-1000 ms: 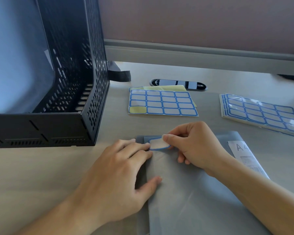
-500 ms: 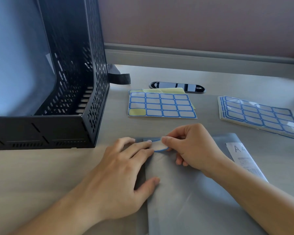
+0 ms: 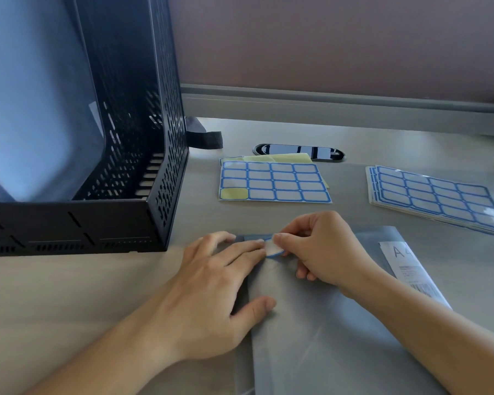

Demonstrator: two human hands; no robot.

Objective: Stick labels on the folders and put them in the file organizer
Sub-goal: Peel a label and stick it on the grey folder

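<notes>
Surface: pale grey-beige desk (image 3: 69, 295), matt, evenly lit. At the back, a grey rail (image 3: 325, 106) runs along the desk edge, with a mauve-brown partition panel (image 3: 325, 38) above it. A glossy black oval cable port (image 3: 297, 151) is set into the desk near the rail.

Left: the black perforated file organizer (image 3: 154, 138) stands upright on the desk. One pale blue folder (image 3: 34, 109) leans inside it. A black strap (image 3: 204, 139) pokes out behind its far corner.

Centre: a label sheet (image 3: 274, 182) lies flat with blue-bordered labels. Its near-left cell is bare yellow backing, and a yellow sheet shows underneath. Right: a stack of label sheets (image 3: 433, 198), fanned slightly, well apart from the first sheet.

Near edge: a grey folder (image 3: 325, 337) lies flat on the desk, with a white printed "A4" sticker (image 3: 405, 266) on its right side.

The left hand (image 3: 211, 295) lies with fingers straight and spread, pressing down on the folder's left edge. The right hand (image 3: 322, 252) pinches a single label (image 3: 272, 248) between thumb and forefinger at the folder's top-left corner. The label curls, its left end under the left fingertips. Whether it has stuck down cannot be told.
</notes>
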